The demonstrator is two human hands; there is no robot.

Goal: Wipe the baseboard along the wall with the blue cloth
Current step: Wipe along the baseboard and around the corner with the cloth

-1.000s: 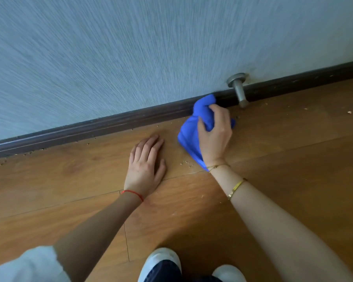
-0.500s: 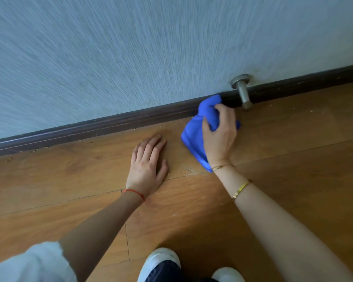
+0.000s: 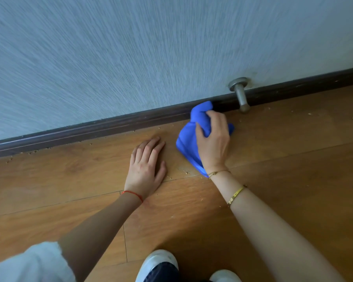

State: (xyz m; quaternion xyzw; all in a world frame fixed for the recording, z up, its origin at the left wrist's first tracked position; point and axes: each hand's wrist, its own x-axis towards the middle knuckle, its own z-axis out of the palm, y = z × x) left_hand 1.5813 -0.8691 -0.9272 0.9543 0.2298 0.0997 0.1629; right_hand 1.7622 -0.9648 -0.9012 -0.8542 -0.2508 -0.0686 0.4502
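A dark brown baseboard (image 3: pixel 114 124) runs along the foot of a pale textured wall, slanting up to the right. My right hand (image 3: pixel 213 142) grips a bunched blue cloth (image 3: pixel 189 139); the cloth's top end presses against the baseboard just left of a metal door stopper, and its lower part trails on the wooden floor toward my wrist. My left hand (image 3: pixel 146 168) lies flat on the floor, fingers together, to the left of the cloth and a short way from the baseboard. It holds nothing.
A grey metal door stopper (image 3: pixel 240 93) sticks out from the wall over the baseboard, right of the cloth. Small crumbs of debris (image 3: pixel 184 171) lie on the floorboards near the cloth and along the baseboard. My white shoes (image 3: pixel 161 261) show at the bottom edge.
My right hand with the cloth slid right along the baseboard toward the door stopper, then came back slightly left. My left hand stayed planted on the floor.
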